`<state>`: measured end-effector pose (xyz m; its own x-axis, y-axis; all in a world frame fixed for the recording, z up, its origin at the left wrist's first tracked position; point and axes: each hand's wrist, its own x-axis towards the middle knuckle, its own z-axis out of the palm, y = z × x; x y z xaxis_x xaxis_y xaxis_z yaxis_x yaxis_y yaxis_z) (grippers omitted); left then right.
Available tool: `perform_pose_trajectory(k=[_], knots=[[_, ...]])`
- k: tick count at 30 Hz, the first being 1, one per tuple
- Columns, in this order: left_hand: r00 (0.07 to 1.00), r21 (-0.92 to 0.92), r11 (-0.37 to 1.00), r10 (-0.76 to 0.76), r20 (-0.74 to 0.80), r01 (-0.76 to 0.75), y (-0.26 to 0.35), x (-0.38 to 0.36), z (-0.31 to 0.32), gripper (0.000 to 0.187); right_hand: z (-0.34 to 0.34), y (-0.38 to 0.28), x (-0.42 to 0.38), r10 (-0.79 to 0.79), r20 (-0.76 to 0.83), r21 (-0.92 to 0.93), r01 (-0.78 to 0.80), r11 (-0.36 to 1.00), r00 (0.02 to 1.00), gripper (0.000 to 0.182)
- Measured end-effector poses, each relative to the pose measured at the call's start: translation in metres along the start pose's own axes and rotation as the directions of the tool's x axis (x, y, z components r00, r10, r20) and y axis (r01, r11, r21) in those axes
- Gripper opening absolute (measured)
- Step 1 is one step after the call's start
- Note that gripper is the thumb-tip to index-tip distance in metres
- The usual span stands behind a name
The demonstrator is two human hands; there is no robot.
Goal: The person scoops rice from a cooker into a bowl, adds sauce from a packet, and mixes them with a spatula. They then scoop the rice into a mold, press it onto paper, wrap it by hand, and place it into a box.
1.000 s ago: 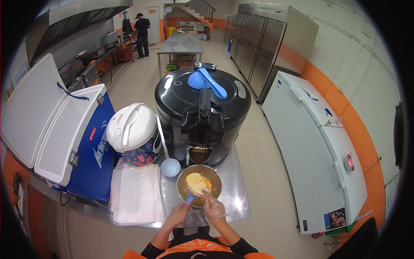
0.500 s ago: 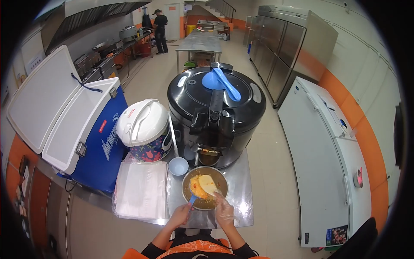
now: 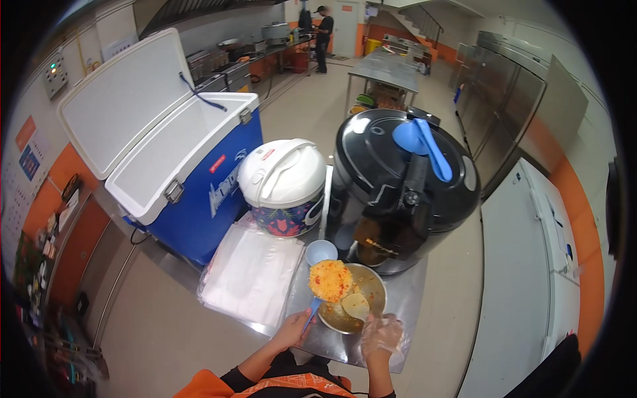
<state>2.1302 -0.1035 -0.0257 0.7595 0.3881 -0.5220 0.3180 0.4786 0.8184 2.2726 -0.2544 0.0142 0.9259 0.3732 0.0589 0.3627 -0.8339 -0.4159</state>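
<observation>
My left hand [image 3: 294, 330] is closed round the blue handle of a scoop [image 3: 331, 280] heaped with orange, rice-like food. The scoop is over the left rim of a metal bowl [image 3: 379, 290], close to a small light blue cup [image 3: 321, 252]. In a clear plastic glove, my right hand [image 3: 381, 336] holds a pale flat paddle [image 3: 355, 306] whose blade is inside the bowl. Some bits of food cling to the bowl's inner wall. Left of the bowl lies a stack of clear plastic bags [image 3: 252, 278].
Behind the bowl stand a large black cooker [image 3: 405, 192] with a blue scoop [image 3: 424, 147] on its lid and a white rice cooker [image 3: 282, 179]. An open blue cooler box [image 3: 199, 199] is at the left. Farther back, a person [image 3: 323, 40] stands near the stoves.
My left hand has lifted the filled scoop out of the bowl to its left rim. The paddle has come away from the scoop, lower in the bowl. The view has turned left.
</observation>
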Motion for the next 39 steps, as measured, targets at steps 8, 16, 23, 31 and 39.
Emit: perform_pose_trajectory(k=[8,16,23,31,39], knots=[[0.996,-0.009,1.0,-0.013,0.084,0.014,0.002,-0.022,-0.022,0.046,0.067,-0.081,-0.016,-0.218,0.753,0.451,-0.729,-0.514,0.62,0.05],[0.997,0.621,0.781,-0.081,0.013,0.056,0.006,-0.021,-0.155,0.034,0.187,-0.155,-0.027,-0.521,0.679,0.088,-0.762,-0.642,0.517,0.057],[0.822,0.845,0.161,0.38,0.424,-0.51,0.005,-0.023,-0.252,0.041,0.218,-0.195,0.006,0.12,0.665,0.743,-0.67,-0.002,0.737,0.054],[0.735,0.8,0.061,0.441,0.515,-0.597,-0.02,-0.014,-0.279,0.037,0.248,-0.248,-0.036,-0.264,0.249,-0.155,0.307,0.939,0.932,0.068],[0.654,0.798,-0.076,0.53,0.54,-0.598,-0.032,-0.011,-0.28,0.03,0.239,-0.245,-0.025,-0.354,0.23,-0.088,0.381,0.92,0.907,0.066]])
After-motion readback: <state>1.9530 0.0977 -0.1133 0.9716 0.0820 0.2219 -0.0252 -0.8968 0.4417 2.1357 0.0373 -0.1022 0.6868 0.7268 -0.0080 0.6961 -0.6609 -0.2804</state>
